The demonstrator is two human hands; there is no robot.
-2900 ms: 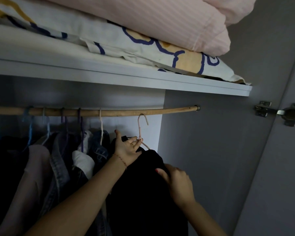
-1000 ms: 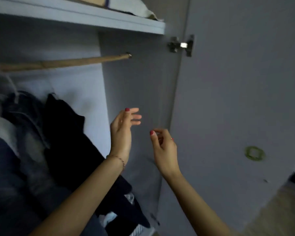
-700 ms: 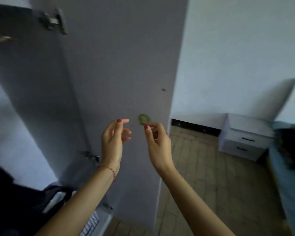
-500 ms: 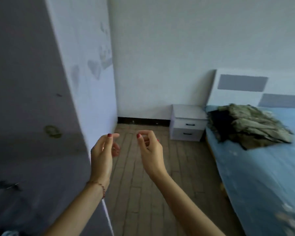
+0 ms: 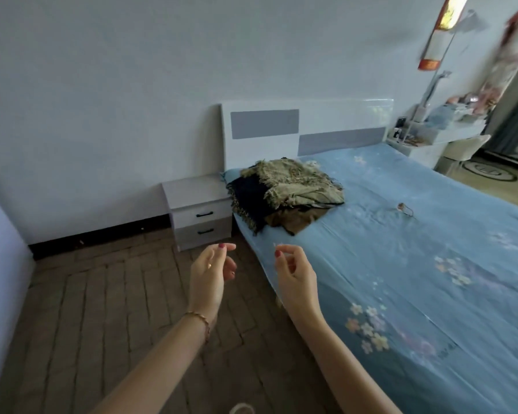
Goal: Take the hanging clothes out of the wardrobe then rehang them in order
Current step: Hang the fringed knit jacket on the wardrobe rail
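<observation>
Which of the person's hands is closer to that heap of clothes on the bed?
Right. The right hand hangs over the bed's near edge, short of the heap of clothes; the left hand is over the floor beside the bed.

The view swings right, away from the wardrobe; both hands, now empty, face the bed (image 5: 401,264) and its clothes pile (image 5: 284,192).

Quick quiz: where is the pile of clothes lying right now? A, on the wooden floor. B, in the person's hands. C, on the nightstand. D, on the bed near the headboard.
D: the pile of clothes lies on the blue bed just below the headboard.
</observation>
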